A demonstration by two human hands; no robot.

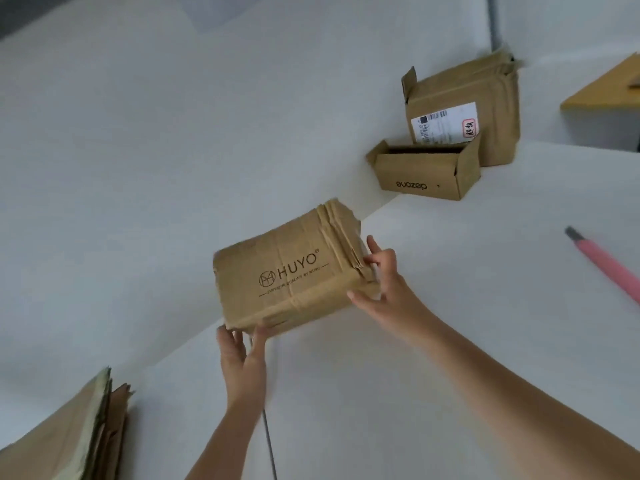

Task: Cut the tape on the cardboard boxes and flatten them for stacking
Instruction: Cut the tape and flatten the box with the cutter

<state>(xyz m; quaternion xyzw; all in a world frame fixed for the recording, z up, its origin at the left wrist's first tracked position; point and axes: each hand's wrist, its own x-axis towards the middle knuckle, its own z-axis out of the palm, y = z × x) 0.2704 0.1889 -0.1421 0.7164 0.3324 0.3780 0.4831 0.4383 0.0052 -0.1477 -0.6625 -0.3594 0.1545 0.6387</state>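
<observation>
A taped brown cardboard box printed HUYO is lifted between both hands over the white table. My left hand supports its near bottom edge with straight fingers. My right hand holds the box's right end, fingers spread on the taped side and thumb on the lower edge. A pink-handled cutter lies on the table at the right, apart from both hands.
Farther back stand an open box printed "dezons" and a taller box with a shipping label. Flattened cardboard leans at the lower left. A yellow surface shows at the upper right. A white wall fills the left.
</observation>
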